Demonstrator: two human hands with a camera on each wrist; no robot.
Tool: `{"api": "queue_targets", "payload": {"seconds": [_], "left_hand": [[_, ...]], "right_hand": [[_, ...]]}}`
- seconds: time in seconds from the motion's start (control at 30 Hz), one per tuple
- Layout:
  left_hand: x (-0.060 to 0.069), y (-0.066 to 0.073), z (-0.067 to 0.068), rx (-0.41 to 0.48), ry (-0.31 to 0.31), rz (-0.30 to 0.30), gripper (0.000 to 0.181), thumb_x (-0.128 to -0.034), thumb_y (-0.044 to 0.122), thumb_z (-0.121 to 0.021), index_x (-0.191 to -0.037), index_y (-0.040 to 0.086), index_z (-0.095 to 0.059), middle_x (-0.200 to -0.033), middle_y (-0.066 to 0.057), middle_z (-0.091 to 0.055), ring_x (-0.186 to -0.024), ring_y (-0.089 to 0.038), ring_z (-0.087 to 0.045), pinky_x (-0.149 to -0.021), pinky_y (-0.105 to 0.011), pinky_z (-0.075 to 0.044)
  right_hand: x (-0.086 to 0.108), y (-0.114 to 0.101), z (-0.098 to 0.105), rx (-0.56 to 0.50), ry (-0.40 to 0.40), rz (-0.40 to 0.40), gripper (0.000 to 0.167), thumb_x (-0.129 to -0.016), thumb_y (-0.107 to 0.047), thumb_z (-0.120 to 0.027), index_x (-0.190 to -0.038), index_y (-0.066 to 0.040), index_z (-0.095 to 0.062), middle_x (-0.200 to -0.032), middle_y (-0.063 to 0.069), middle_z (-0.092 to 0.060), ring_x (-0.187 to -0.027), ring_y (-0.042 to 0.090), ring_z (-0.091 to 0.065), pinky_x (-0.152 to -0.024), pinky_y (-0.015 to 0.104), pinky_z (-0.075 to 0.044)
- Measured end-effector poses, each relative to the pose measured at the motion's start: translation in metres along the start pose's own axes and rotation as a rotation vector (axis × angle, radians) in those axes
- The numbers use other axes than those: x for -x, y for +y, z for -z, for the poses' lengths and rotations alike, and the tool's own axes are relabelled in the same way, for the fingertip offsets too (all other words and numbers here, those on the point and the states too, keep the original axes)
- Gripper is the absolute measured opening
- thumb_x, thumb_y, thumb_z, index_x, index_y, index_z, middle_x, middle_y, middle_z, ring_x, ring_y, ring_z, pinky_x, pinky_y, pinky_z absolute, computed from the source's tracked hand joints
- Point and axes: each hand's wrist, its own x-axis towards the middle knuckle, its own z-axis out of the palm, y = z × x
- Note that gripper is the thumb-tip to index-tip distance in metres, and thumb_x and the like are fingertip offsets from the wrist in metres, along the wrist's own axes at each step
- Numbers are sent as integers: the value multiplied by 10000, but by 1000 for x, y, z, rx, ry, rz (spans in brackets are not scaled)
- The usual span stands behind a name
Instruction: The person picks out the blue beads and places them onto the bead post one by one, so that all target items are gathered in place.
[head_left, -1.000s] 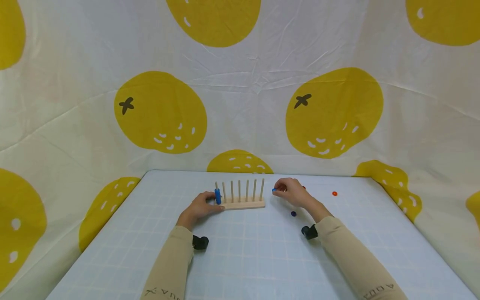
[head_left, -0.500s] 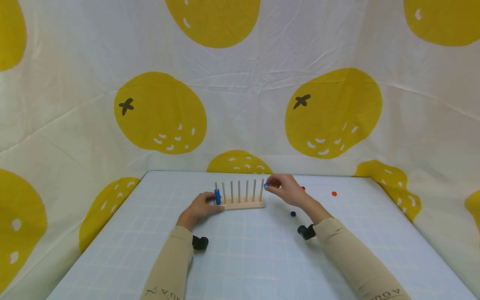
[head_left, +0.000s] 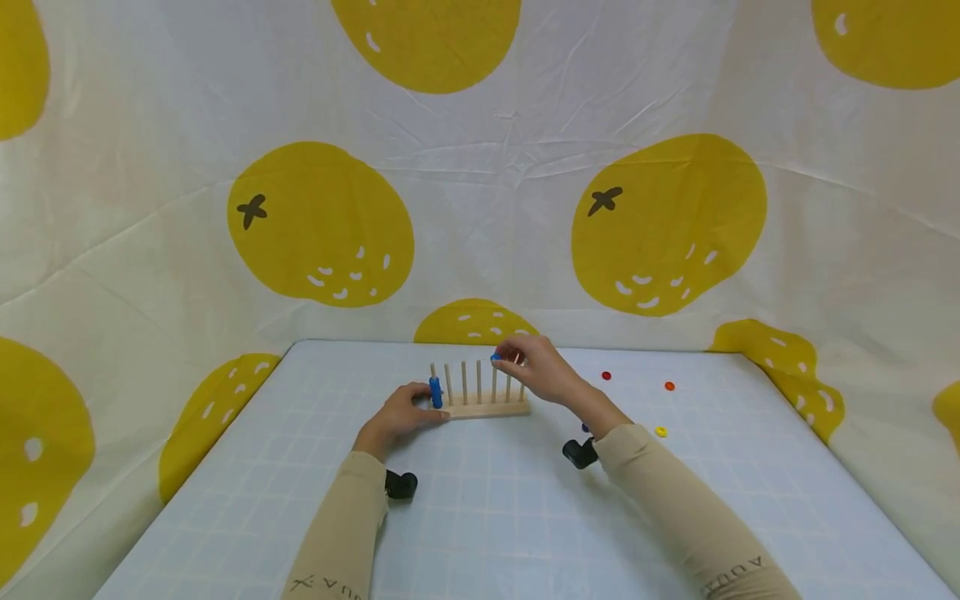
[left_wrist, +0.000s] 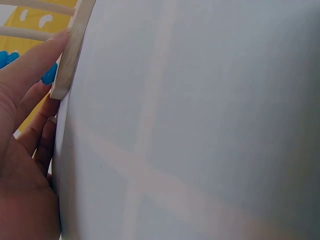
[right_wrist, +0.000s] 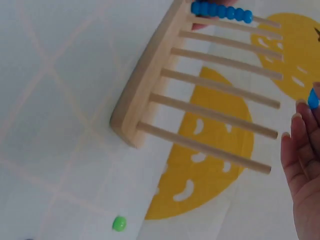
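A wooden peg rack (head_left: pixel 487 410) with several upright pegs stands toward the back of the table. On its leftmost peg sits a stack of blue beads (right_wrist: pixel 222 11); the other pegs are bare. My left hand (head_left: pixel 397 421) grips the rack's left end, thumb on the front of the base and fingers behind it, as the left wrist view (left_wrist: pixel 30 95) partly shows. Between thumb and fingertips my right hand (head_left: pixel 543 371) pinches one blue bead (head_left: pixel 496 357), held at about peg-top height over the rack's right half. Only part of that bead appears in the right wrist view.
Right of the rack lie a red bead (head_left: pixel 606 376), an orange bead (head_left: pixel 670 386) and a yellow bead (head_left: pixel 662 432). A dark blue bead (head_left: pixel 585 427) is partly covered by the right wrist. The right wrist view adds a green bead (right_wrist: pixel 119 223). A patterned curtain (head_left: pixel 480 250) hangs behind the table.
My right hand has carried the blue bead leftward, from beside the rack to above its right pegs. The yellow bead has come into sight. My left hand stays on the rack.
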Motion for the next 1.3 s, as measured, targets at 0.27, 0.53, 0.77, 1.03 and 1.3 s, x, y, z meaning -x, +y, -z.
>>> {"api": "queue_targets", "payload": {"seconds": [0.27,0.53,0.77,1.03,1.3], "left_hand": [[0,0,0,-20,1,-11,668,-831,353,-858,-1374,50,-613,-1513,-201,-497,-1453,-403,-373,-1198,-592,-274],[1,2,0,-6,3,-22,665,-820,358,-870,-1355,49,-624,-1505,-198,-505,-1447,-411,-375,-1190,-610,-276],[3,5,1,-18,12,-40,646,-817,332,-876,-1333,28,-636,-1478,-209,-531,-1430,-420,-400,-1185,-603,-291],[3,6,0,-33,25,-29,611,-829,333,-868,-1326,51,-653,-1477,-186,-543,-1433,-408,-403,-1191,-603,-281],[2,6,-1,-40,26,-18,629,-832,339,-865,-1344,51,-642,-1482,-179,-540,-1436,-397,-402,-1195,-591,-283]], "right_hand": [[-22,-12,-24,17,-30,50,147,-1001,-173,-683,-1086,-56,-709,-1029,42,-688,-987,268,-615,-869,424,-553],[-40,-22,-45,14,-32,88,149,-987,-152,-698,-1073,-30,-702,-1047,86,-685,-996,288,-623,-879,424,-558],[-50,-27,-54,40,-69,40,155,-999,-171,-685,-1090,-48,-715,-1057,56,-700,-997,231,-617,-903,345,-537],[-60,-30,-65,70,-89,66,146,-996,-176,-692,-1074,-58,-727,-993,29,-723,-912,164,-630,-821,270,-538],[-62,-32,-67,83,-86,41,139,-1005,-186,-680,-1073,-73,-725,-969,12,-719,-885,143,-624,-785,248,-536]]}}
